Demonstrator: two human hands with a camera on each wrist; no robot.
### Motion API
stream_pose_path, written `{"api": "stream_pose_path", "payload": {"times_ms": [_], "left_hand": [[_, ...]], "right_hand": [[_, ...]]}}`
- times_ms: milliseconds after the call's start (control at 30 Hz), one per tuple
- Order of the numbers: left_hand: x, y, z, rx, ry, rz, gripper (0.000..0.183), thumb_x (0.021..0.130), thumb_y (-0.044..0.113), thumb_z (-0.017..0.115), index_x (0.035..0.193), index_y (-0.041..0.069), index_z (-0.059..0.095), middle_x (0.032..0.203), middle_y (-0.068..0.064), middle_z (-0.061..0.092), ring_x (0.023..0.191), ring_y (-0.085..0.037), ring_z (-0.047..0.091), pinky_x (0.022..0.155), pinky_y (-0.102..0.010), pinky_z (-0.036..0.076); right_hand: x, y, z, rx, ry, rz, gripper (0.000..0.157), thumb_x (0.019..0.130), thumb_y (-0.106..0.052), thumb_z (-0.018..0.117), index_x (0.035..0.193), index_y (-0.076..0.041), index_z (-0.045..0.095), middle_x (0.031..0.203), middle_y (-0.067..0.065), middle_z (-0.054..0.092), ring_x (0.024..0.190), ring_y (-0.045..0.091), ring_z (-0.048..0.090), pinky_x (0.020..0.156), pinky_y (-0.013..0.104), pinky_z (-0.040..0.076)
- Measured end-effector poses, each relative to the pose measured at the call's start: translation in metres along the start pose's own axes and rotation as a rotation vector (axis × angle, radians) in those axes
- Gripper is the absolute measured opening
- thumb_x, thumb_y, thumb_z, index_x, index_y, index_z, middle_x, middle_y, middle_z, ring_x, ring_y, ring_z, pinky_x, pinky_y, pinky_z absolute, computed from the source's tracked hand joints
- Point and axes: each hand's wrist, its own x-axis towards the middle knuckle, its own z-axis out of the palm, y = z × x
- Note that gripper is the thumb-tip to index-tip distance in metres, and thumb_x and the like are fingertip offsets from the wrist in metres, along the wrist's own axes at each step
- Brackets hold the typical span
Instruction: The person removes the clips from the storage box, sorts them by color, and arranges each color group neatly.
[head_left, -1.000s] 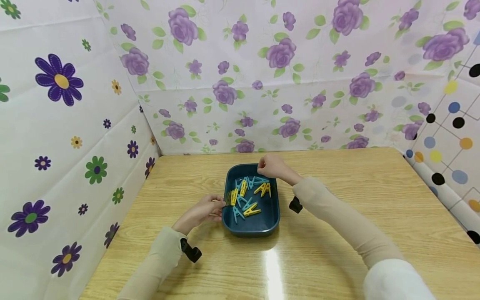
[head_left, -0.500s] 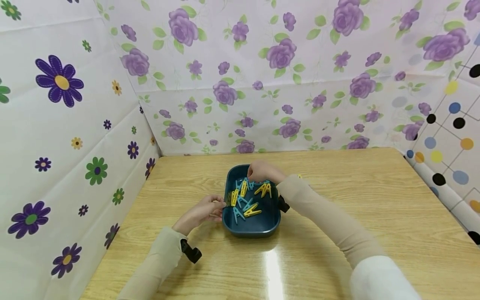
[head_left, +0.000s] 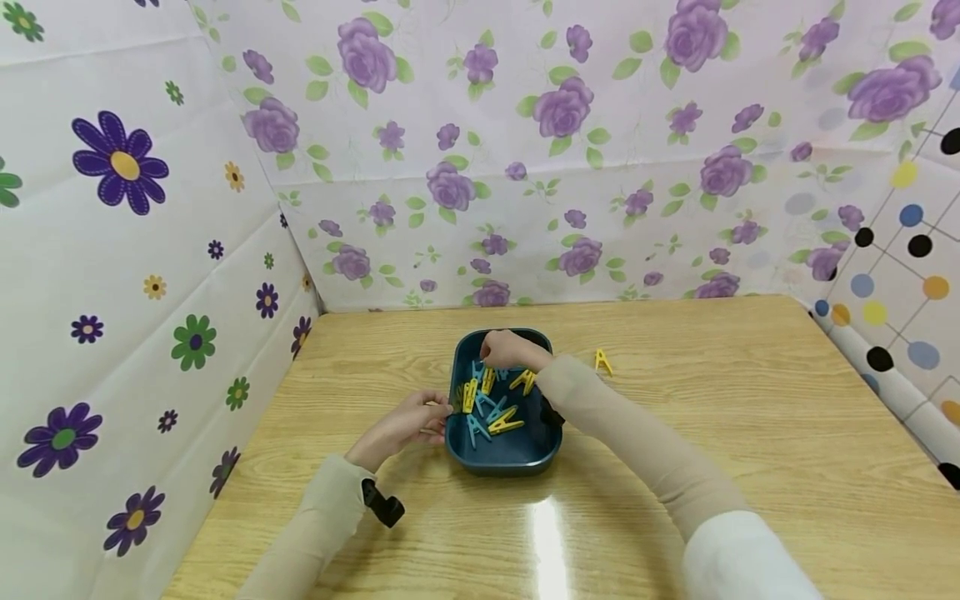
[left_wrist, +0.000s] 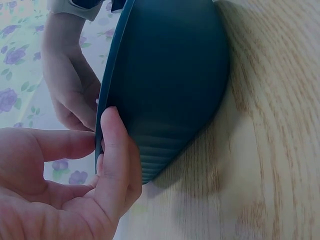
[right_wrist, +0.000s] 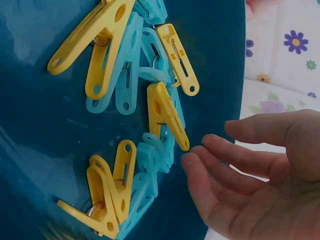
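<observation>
A dark blue-green plastic tub [head_left: 504, 467] holds several yellow and light blue clothespins. At its left side, my left hand [head_left: 412, 418] pinches the rim; in the left wrist view the thumb of that hand [left_wrist: 100, 200] is inside, the fingers outside. My right hand [head_left: 513, 348] reaches into the tub's back part. Seen from the right wrist, this hand [right_wrist: 260, 190] has loosely extended fingers with nothing between them. Its fingertips are right by the end of a yellow clothespin [right_wrist: 172, 117], which lies among light blue clothespins [right_wrist: 131, 50].
One yellow clothespin [head_left: 601, 357] lies on the wooden table [head_left: 675, 350] to the right of the tub. Flowered cloth [head_left: 480, 242] hangs behind the table's back edge, with patterned cloths at both sides. The right forearm crosses over the tub's right rim.
My right hand has moved left from the tub's back right rim to over the clothespins inside. The clothespin on the table has come into view from behind the sleeve. My left hand stays put.
</observation>
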Motion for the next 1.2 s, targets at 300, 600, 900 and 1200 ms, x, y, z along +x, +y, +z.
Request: {"api": "stream_pose_path", "payload": {"times_ms": [300,600,900,1200], "left_hand": [[-0.0012,0.0002,0.0017,0.004,-0.005,0.008,0.014,0.1,0.013,0.048,0.109,0.002,0.049,0.085,-0.007,0.056,0.068,-0.012,0.058,0.063,-0.026,0.055],[-0.0014,-0.0009,-0.0002,-0.003,-0.009,0.014,0.013,0.1,0.013,0.048,0.108,0.003,0.049,0.084,-0.007,0.056,0.067,-0.012,0.057,0.062,-0.025,0.054],[-0.0018,-0.0011,-0.0008,0.008,-0.012,0.015,0.016,0.1,0.014,0.048,0.11,0.001,0.049,0.086,-0.008,0.057,0.067,-0.012,0.058,0.061,-0.024,0.055],[-0.0025,0.0006,0.0006,0.008,-0.007,0.016,0.015,0.1,0.013,0.048,0.109,0.001,0.049,0.084,-0.007,0.057,0.067,-0.012,0.057,0.061,-0.024,0.055]], "right_hand": [[0.0029,-0.0009,0.0029,-0.047,-0.124,0.081,0.036,0.098,-0.005,0.046,0.132,-0.002,0.055,0.13,0.016,0.058,0.074,0.022,0.057,0.075,0.034,0.049],[0.0041,-0.0046,-0.002,-0.075,-0.168,0.135,0.02,0.092,0.003,0.051,0.089,-0.006,0.068,0.067,0.002,0.046,0.049,0.012,0.037,0.049,0.025,0.034],[0.0056,0.0015,0.0024,-0.074,-0.296,0.195,0.021,0.088,0.004,0.058,0.072,-0.01,0.054,0.061,0.002,0.045,0.048,0.011,0.045,0.045,0.021,0.035],[0.0058,0.0038,0.0056,-0.17,-0.341,0.224,0.035,0.089,0.002,0.061,0.124,-0.003,0.054,0.102,0.015,0.06,0.062,0.016,0.058,0.055,0.024,0.047]]}}
